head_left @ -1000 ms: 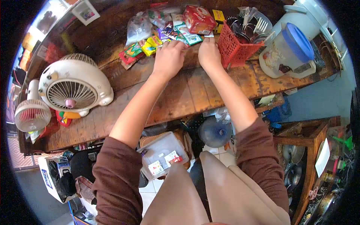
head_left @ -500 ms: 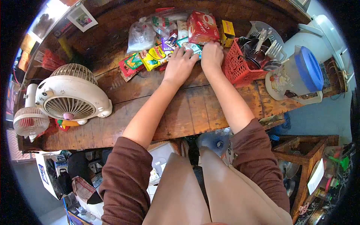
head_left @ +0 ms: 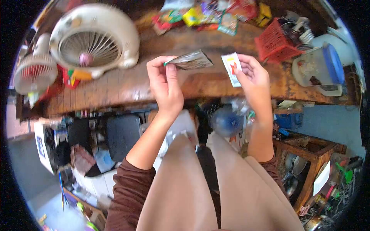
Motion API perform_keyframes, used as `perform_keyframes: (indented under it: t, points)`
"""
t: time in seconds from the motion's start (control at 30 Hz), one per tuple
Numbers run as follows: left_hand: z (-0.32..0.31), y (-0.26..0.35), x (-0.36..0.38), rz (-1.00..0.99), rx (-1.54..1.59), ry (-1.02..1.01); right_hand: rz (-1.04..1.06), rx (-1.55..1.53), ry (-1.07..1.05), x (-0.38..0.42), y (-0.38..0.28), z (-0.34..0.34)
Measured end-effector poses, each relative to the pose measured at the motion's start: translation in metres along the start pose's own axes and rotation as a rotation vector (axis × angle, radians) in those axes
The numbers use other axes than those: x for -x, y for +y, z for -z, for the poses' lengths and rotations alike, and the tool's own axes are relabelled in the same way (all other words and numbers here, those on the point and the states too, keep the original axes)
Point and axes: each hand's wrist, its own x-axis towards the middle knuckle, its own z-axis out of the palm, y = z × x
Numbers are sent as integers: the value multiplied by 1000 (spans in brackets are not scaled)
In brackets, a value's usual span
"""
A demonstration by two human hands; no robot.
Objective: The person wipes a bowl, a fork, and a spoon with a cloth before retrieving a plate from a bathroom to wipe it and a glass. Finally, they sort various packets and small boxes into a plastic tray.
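Note:
My left hand [head_left: 166, 82] pinches a silvery-grey sachet with green edges [head_left: 192, 61] at its left end, thumb on the near side. In my right hand [head_left: 254, 77] is a small white sachet with a red and yellow print [head_left: 232, 69], gripped along its right edge. Both sachets are up above the front part of the wooden counter [head_left: 154, 88], apart from each other. Farther back lie several colourful packets, among them a yellow packet [head_left: 192, 17] and a teal-edged packet [head_left: 228, 24]. Blur hides the lettering on them.
A white fan [head_left: 92, 42] stands on the left, beside a smaller fan [head_left: 35, 75]. To the right are a red basket of cutlery [head_left: 275, 42] and a clear pitcher with a blue lid [head_left: 318, 69]. A wooden rack [head_left: 308, 154] stands below right.
Both hands have left the packets at the back and come toward me, each now with a sachet. The view has shifted, and the teal-edged packet lies nearer the front of the pile.

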Motion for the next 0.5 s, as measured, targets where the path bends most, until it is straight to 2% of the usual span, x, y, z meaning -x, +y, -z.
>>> perform_keyframes:
  t: [0.03, 0.1, 0.17, 0.23, 0.3, 0.37, 0.43, 0.5]
  points:
    - [17, 8, 15, 76, 68, 32, -52, -84, -106, 19, 2, -6]
    - [68, 6, 46, 286, 14, -8, -198, -82, -328, 52, 17, -26]
    - [112, 0, 76, 257, -134, -15, -193, 35, -543, 78, 43, -49]
    - [156, -18, 108, 386, -272, -14, -194, 289, -722, 94, 76, -76]
    - [198, -46, 140, 509, -421, -54, -182, 395, -740, 120, 134, -106]
    - [225, -62, 166, 651, -603, -169, 87, 556, -731, 146, 188, -131]
    - [245, -81, 189, 713, -780, -367, 50, 609, -769, 166, 216, -152]
    - [257, -99, 212, 675, -772, -461, 8, 666, -804, 184, 238, -164]
